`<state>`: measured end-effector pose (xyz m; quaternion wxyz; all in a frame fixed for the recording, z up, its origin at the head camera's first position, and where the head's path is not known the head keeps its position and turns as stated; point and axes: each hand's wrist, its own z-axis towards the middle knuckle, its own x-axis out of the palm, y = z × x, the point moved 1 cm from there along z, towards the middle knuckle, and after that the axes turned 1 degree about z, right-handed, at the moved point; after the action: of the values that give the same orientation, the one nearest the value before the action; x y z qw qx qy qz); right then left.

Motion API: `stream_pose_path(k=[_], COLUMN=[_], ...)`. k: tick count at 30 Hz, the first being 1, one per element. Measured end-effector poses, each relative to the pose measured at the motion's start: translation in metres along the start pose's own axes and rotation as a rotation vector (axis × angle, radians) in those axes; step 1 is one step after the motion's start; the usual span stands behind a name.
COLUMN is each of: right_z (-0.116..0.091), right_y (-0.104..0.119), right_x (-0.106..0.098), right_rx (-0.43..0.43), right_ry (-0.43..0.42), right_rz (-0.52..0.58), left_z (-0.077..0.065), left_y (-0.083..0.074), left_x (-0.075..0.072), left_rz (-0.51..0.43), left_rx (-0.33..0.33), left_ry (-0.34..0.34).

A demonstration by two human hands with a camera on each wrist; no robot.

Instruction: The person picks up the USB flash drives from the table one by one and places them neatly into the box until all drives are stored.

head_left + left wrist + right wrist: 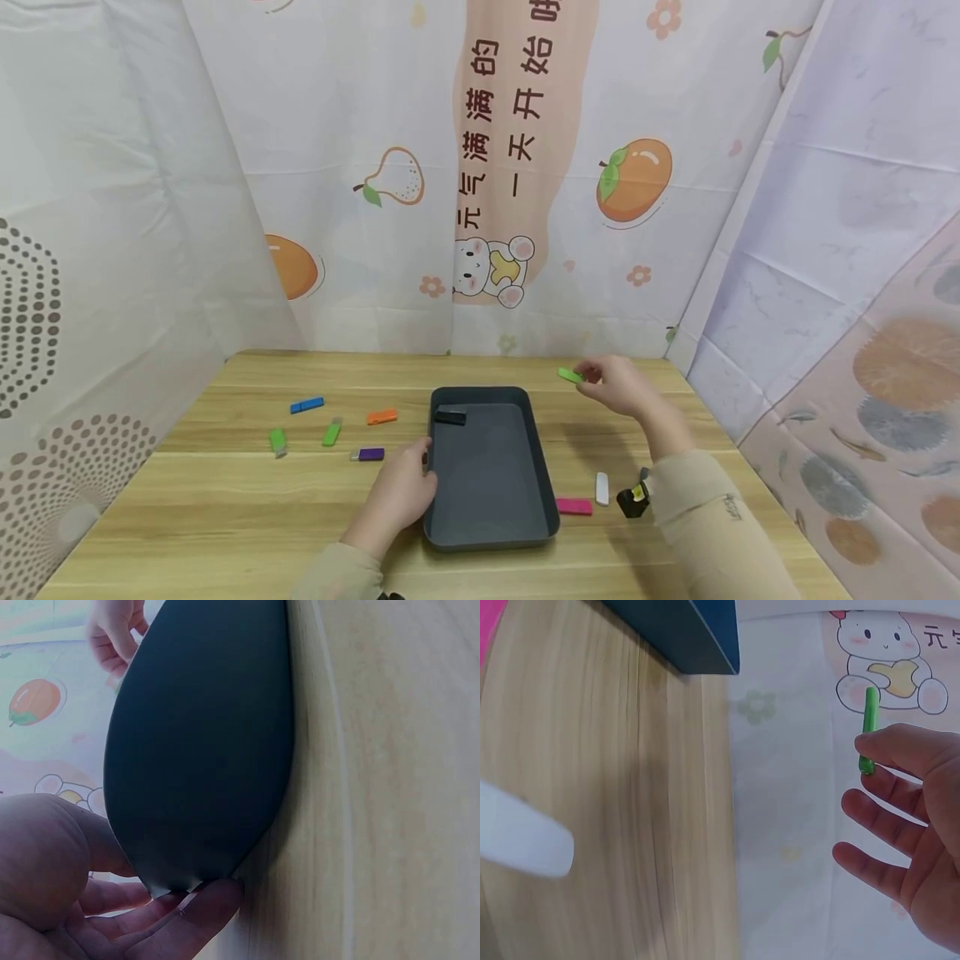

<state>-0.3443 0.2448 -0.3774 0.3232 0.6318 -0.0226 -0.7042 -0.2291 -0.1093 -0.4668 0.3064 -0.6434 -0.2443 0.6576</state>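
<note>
My right hand [617,385] pinches a green USB stick [570,376] between thumb and index finger, raised above the table on the right of the tray. In the right wrist view the stick [870,724] points upward and the other fingers are spread. At the left rim of the dark grey tray [491,500], my left hand [402,486] grips the side wall; its fingers [214,904] lie against the outside in the left wrist view. One black USB stick [452,417] lies inside the tray, at its far left corner.
Left of the tray lie a blue stick [307,405], an orange one [382,417], a purple one [371,454] and two green ones [278,442]. Right of it are a pink stick [574,507], a white one [602,489] and a black object [633,498] by the right sleeve.
</note>
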Motion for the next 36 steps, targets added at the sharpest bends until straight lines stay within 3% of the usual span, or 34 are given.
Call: stream_pose_path(k=[36], right_z=[0.033], right_y=[0.043], right_x=[0.023], right_rx=[-0.067], right_ry=[-0.029], right_rz=[0.066], left_z=[-0.001], left_y=[-0.002], left_x=[-0.001], left_rz=[0.000], left_rx=[-0.015], left_ry=[0.007])
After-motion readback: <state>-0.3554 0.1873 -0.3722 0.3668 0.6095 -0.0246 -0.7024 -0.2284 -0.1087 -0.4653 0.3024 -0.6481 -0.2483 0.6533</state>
